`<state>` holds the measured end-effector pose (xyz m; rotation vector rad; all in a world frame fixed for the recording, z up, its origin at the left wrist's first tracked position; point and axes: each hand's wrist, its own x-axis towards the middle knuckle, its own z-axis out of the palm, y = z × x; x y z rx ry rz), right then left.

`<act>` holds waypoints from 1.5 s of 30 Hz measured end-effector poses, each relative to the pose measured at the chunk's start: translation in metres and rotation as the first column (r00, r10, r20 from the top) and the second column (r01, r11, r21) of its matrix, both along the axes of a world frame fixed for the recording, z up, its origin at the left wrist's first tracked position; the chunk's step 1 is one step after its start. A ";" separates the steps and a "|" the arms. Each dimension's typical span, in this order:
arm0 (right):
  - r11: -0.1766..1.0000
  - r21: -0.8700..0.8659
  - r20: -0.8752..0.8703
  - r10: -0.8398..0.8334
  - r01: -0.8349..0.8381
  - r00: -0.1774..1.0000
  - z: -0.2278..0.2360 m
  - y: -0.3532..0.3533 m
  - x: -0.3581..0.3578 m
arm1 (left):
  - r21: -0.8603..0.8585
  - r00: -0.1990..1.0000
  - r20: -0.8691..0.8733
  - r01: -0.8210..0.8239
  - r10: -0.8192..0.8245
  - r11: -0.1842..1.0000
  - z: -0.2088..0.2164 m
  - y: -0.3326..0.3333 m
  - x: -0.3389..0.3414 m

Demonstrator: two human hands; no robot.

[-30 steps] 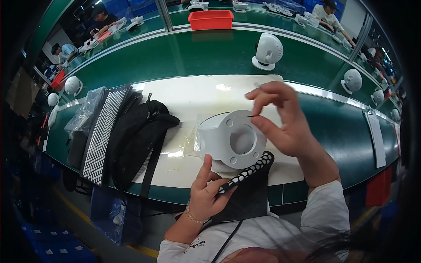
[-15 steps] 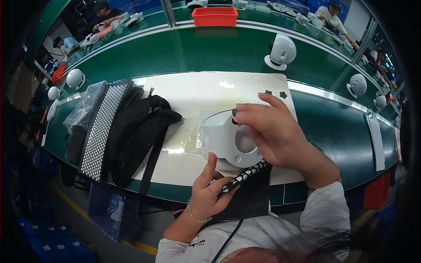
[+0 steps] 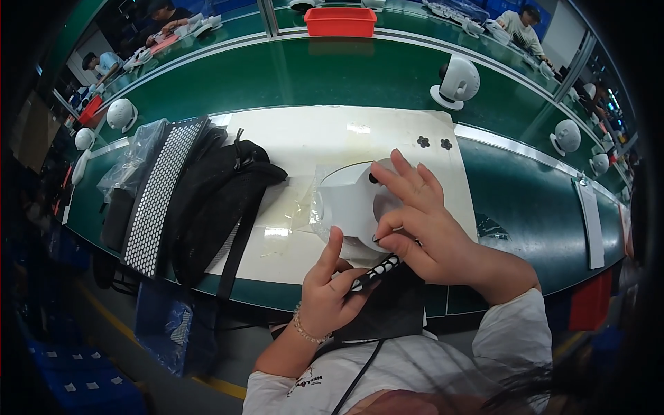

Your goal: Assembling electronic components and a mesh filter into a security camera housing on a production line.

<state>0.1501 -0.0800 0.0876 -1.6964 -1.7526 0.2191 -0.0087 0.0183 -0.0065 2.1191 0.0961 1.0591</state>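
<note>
My left hand (image 3: 330, 294) is closed around a strip (image 3: 377, 272) of black material patterned with white spots, held at the near edge of the work mat. Over the right side of a white plastic base (image 3: 344, 200) is my right hand (image 3: 429, 228). Its thumb and index finger pinch a small dark piece (image 3: 376, 239), while the other fingers spread upward. A black round pad (image 3: 373, 178) shows on the base's upper part, beside those fingers. The base lies on clear plastic film, and my right hand covers part of its round opening.
Left of the base lie a black fabric bag (image 3: 221, 200) and a white-spotted sheet (image 3: 162, 200). Two black flower-shaped pieces (image 3: 423, 142) rest on the white mat (image 3: 297, 128). White rounded devices (image 3: 458, 79) stand on the green bench beyond, near a red bin (image 3: 339, 23). Other people work farther back.
My right hand has drawn down toward the strip, its thumb and index finger now pinched together at the base's lower edge. My left hand keeps the strip almost still.
</note>
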 end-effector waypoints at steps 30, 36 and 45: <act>0.934 0.329 0.355 0.010 -0.135 0.935 -0.027 -0.020 -0.014 | -0.013 1.000 -0.015 0.011 -0.011 1.000 0.005 0.001 0.000; 0.950 0.303 0.161 0.027 -0.076 0.987 -0.023 -0.028 0.000 | 0.003 1.000 0.014 0.007 -0.007 1.000 0.003 0.000 0.002; 0.988 0.046 -0.095 -0.141 0.146 0.985 -0.011 -0.028 0.019 | 0.021 1.000 0.006 -0.009 0.009 1.000 0.001 0.001 0.003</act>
